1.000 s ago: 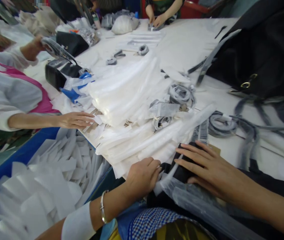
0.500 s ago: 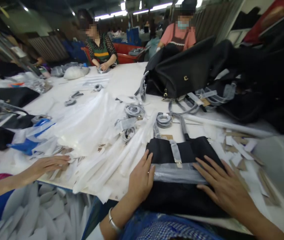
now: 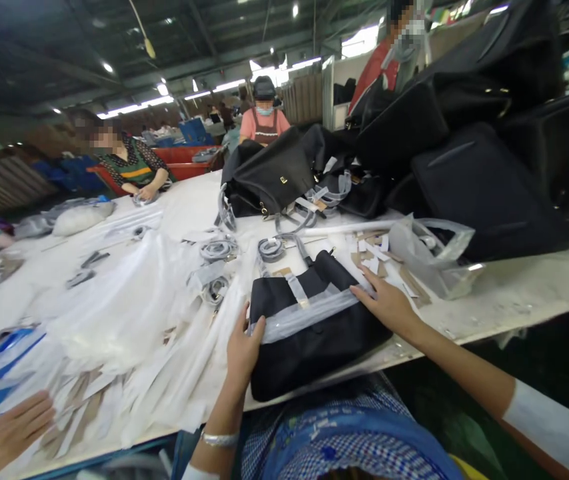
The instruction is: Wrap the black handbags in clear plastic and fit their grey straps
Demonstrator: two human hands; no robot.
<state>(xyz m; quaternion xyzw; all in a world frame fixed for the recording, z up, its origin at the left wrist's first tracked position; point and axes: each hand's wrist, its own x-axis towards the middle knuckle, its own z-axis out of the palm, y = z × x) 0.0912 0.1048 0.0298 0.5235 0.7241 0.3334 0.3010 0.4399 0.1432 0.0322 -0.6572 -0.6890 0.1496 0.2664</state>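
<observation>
A black handbag (image 3: 314, 347) lies on the table's front edge before me, with a band of clear plastic film (image 3: 309, 313) across its front and a wrapped strap tab at its upper middle. My left hand (image 3: 243, 347) holds the bag's left side, thumb against the film's end. On the opposite side, my right hand (image 3: 389, 303) grips the upper right edge, its thumb over the front and fingers partly hidden beyond. Just behind the bag sits a coiled, plastic-wrapped strap (image 3: 271, 249).
White plastic sheets (image 3: 124, 300) spread to the left. Another person's hand (image 3: 19, 423) rests by paper strips at lower left. Black bags (image 3: 489, 193) are piled at right, near a clear plastic bag (image 3: 434, 253). Two people work across the table (image 3: 189, 197); another stands behind the pile.
The view has swung right. My hands, spread on the bag's front before, now hold its two sides. The bag sits slightly turned, and the neighbour's hand shows farther left.
</observation>
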